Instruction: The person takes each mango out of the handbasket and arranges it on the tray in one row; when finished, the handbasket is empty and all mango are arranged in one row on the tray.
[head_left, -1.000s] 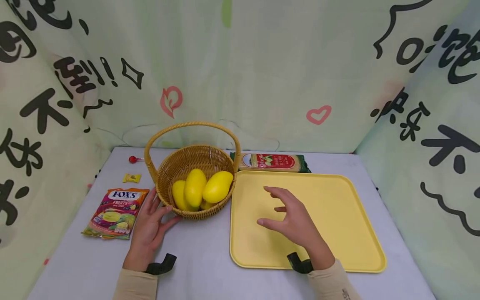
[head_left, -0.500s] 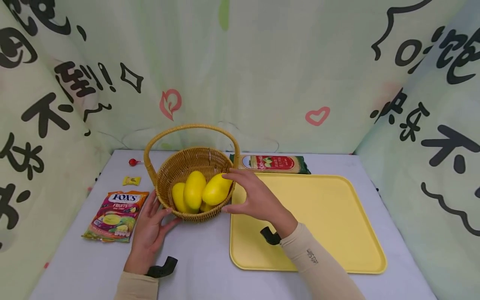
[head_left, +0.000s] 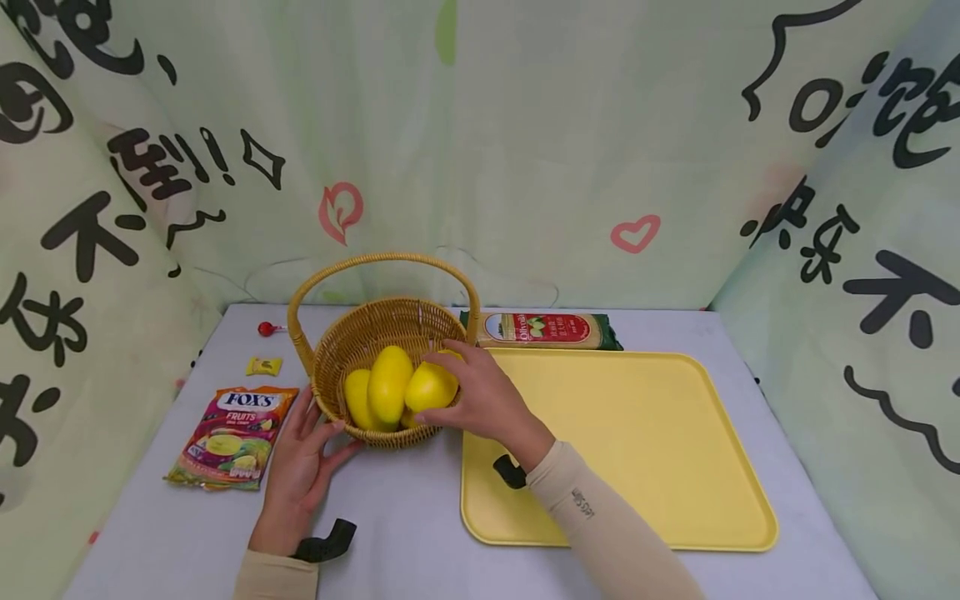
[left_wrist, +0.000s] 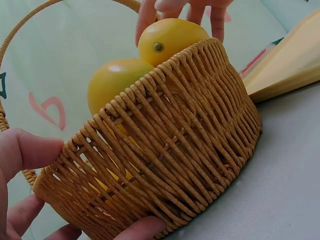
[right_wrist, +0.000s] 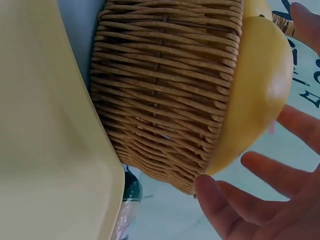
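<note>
A wicker basket point(head_left: 375, 321) with a tall arched handle holds several yellow mangoes point(head_left: 390, 385). Against its near left side rests my left hand point(head_left: 294, 479), with fingertips touching the rim and wall in the left wrist view and the thumb low along the front. Over the basket's right rim reaches my right hand point(head_left: 487, 398), its spread fingers around the rightmost mango point(head_left: 431, 387). In the right wrist view, gaps show between several of those fingers and that mango point(right_wrist: 262, 90). The mango's far side is partly hidden by the hand in the head view.
A yellow tray point(head_left: 622, 450) lies right of the basket. Behind it is a green-and-red packet point(head_left: 547, 329). To the left lie a Fox's candy bag point(head_left: 232, 437), a small yellow wrapped candy point(head_left: 264, 366) and a red lollipop point(head_left: 267, 329). Printed curtains surround the table.
My right hand has moved left from above the tray to the rightmost mango in the basket. The left hand has stayed against the basket.
</note>
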